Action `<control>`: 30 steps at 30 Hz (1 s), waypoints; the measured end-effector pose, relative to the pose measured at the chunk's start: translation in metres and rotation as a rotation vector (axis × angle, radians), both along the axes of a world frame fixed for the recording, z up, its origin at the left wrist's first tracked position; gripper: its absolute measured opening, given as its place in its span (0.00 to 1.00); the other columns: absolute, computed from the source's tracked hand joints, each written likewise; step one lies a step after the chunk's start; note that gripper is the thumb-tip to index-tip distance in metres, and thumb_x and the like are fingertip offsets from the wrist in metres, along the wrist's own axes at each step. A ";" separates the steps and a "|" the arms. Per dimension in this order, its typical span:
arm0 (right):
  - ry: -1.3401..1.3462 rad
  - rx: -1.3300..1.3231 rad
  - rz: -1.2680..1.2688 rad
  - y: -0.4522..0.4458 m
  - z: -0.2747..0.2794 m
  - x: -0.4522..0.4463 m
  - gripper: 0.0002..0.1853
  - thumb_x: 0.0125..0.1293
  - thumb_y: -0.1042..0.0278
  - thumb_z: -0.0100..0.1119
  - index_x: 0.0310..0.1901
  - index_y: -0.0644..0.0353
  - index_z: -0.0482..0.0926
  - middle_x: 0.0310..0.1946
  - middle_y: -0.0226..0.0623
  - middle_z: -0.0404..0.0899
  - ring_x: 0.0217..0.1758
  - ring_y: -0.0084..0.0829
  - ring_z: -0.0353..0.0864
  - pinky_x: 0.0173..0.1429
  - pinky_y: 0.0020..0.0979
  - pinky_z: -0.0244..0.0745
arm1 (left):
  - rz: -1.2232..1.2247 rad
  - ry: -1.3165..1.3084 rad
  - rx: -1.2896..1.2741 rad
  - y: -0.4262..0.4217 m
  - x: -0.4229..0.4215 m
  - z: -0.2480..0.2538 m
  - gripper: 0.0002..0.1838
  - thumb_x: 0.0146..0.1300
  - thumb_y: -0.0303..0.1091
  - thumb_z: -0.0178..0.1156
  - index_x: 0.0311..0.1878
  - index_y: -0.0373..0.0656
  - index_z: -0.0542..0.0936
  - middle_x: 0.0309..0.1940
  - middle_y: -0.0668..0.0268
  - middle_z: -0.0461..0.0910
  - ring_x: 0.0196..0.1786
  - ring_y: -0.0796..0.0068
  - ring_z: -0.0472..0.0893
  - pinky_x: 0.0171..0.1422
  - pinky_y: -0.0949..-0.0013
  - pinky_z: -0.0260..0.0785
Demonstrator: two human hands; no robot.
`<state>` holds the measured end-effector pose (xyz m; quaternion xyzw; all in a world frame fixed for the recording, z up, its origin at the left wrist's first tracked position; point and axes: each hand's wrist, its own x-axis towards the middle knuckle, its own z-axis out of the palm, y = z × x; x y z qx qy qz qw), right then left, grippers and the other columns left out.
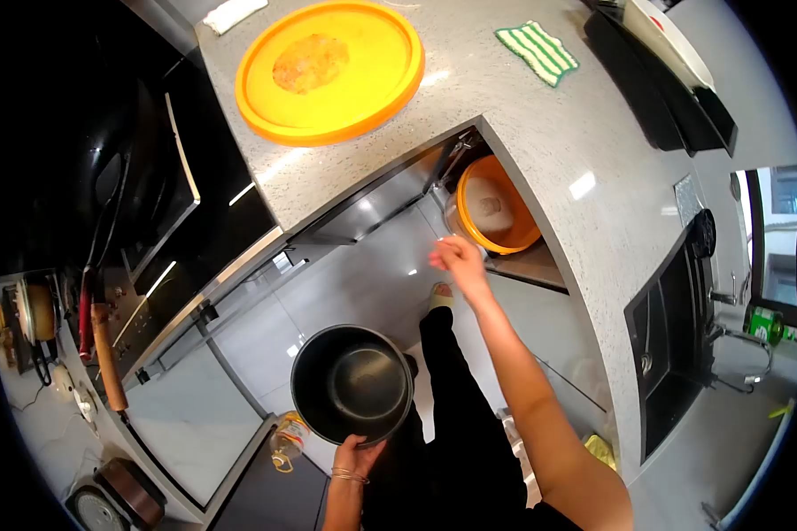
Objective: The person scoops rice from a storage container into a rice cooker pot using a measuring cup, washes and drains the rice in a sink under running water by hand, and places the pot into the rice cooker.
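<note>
My left hand (pixel 359 459) grips the near rim of a dark, round inner pot (pixel 306 389), which is tilted so its bare inside shows. My right hand (pixel 460 263) is stretched forward, just short of an orange-rimmed bucket (pixel 524 241) in the corner cabinet. Its fingers are loosely bent with a gap at the thumb, and nothing shows in them. The bucket stands uncovered, with pale contents (pixel 485 196) and a darker patch inside. A large orange round lid (pixel 376 106) lies on the counter above.
The grey speckled counter (pixel 584 221) bends around the open cabinet corner. A striped cloth (pixel 537 51) lies on it. The black sink (pixel 669 327) is at right, a stove with a wok (pixel 106 190) at left. An oil bottle (pixel 288 438) stands low near the pot.
</note>
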<state>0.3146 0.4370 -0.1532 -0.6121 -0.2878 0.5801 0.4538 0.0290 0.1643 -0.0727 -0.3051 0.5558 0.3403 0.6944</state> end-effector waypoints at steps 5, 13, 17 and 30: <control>-0.168 0.010 -0.454 -0.006 -0.155 0.099 0.03 0.65 0.77 0.46 0.34 0.62 0.71 0.25 0.32 0.74 0.28 0.21 0.73 0.34 0.23 0.72 | -0.051 0.099 -0.057 0.030 0.033 -0.018 0.23 0.50 0.21 0.47 0.52 0.25 0.63 0.51 0.44 0.68 0.53 0.48 0.72 0.55 0.50 0.71; -0.988 -0.115 0.102 0.033 -0.444 0.250 0.15 0.57 0.59 0.56 0.39 0.63 0.76 0.38 0.49 0.78 0.45 0.43 0.77 0.46 0.35 0.71 | -0.103 0.155 -0.067 0.070 0.064 -0.088 0.22 0.51 0.22 0.46 0.51 0.23 0.62 0.48 0.43 0.71 0.46 0.49 0.77 0.47 0.53 0.77; -0.804 -0.050 0.212 0.066 -0.410 0.245 0.15 0.56 0.60 0.56 0.39 0.63 0.76 0.39 0.48 0.78 0.46 0.42 0.76 0.46 0.35 0.71 | -0.065 0.157 -0.008 0.102 0.078 -0.094 0.30 0.49 0.22 0.49 0.59 0.29 0.56 0.51 0.45 0.69 0.46 0.50 0.78 0.45 0.56 0.78; -0.322 -0.019 0.141 0.078 -0.335 0.214 0.13 0.56 0.63 0.56 0.40 0.62 0.75 0.39 0.46 0.77 0.46 0.41 0.76 0.47 0.36 0.71 | -0.107 0.189 -0.110 0.119 0.097 -0.127 0.23 0.48 0.23 0.51 0.52 0.29 0.68 0.48 0.50 0.74 0.53 0.54 0.74 0.59 0.51 0.68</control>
